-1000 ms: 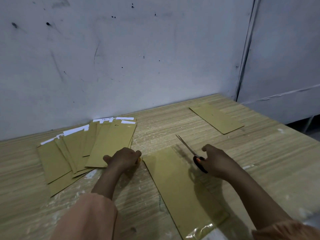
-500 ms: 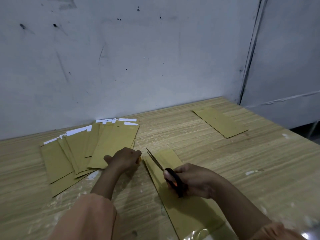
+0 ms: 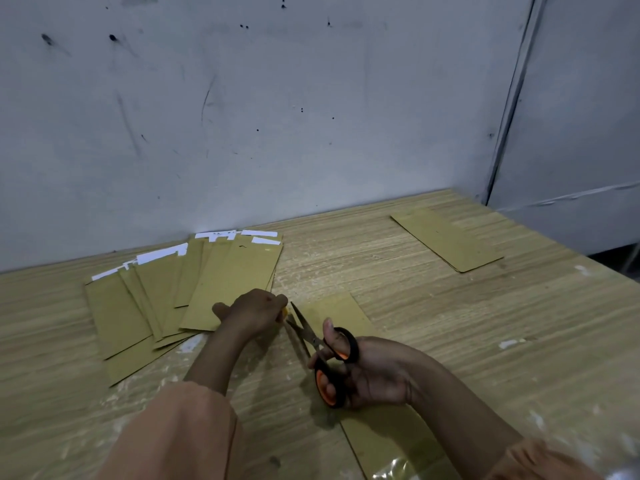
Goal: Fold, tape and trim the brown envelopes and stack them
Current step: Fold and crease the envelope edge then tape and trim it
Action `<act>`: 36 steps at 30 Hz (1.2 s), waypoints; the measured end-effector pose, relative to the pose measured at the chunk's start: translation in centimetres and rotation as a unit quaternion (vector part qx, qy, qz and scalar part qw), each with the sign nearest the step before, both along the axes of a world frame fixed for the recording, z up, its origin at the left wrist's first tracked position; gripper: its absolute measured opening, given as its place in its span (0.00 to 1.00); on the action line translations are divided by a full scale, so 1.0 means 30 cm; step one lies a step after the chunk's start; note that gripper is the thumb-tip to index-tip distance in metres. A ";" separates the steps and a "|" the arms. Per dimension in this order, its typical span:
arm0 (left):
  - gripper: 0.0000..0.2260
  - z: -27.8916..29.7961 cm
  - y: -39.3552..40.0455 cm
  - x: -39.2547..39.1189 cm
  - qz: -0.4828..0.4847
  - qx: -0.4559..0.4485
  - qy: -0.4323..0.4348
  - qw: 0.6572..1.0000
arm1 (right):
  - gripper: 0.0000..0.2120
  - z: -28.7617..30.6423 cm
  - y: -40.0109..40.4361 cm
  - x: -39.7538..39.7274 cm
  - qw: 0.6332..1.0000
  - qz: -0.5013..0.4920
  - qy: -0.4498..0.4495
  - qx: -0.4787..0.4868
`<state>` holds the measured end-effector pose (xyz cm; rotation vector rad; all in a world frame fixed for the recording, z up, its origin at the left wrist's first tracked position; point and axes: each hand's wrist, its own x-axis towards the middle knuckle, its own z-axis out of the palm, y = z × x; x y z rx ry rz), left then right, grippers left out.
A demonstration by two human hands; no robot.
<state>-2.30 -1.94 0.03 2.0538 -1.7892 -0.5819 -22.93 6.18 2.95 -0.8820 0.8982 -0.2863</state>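
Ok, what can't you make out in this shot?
- Head view: what the left hand pinches; its fingers hide all but a yellow speck.
- Near end of the envelope: cut off by the bottom edge.
- Marks on the white slips: too small.

Counter (image 3: 450, 341) was matt pale woodgrain, scuffed white. Envelopes (image 3: 221, 285) were matt brown paper with white paper strips (image 3: 161, 254). Scissors (image 3: 322, 351) had dull metal blades and black-orange plastic handles. Glossy clear tape (image 3: 398, 469) near. Wall (image 3: 277, 116) was matt grey, marked.

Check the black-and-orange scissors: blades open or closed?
Open. The black-and-orange scissors in the right hand show two blades spread in a V, tips toward the left hand.
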 end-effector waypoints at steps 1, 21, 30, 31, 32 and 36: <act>0.24 0.000 0.001 0.003 -0.002 0.005 0.003 1.000 | 0.28 0.000 -0.003 0.009 1.000 -0.005 -0.005 0.004; 0.20 0.001 0.010 0.006 -0.012 0.005 -0.031 0.999 | 0.23 -0.044 -0.054 0.081 0.998 -0.066 -0.023 -0.004; 0.18 0.004 0.007 0.012 -0.022 0.040 -0.040 0.998 | 0.23 -0.046 -0.050 0.089 0.997 -0.078 -0.004 -0.022; 0.19 0.002 0.008 0.012 -0.018 0.038 -0.047 0.998 | 0.23 -0.045 -0.049 0.091 0.996 -0.081 -0.002 -0.024; 0.20 0.003 0.010 0.011 -0.009 0.033 -0.058 0.998 | 0.23 -0.045 -0.048 0.092 0.996 -0.084 -0.001 -0.025; 0.21 0.022 0.023 -0.005 0.008 0.015 -0.129 0.992 | 0.23 -0.038 -0.041 0.095 0.995 -0.096 -0.001 -0.022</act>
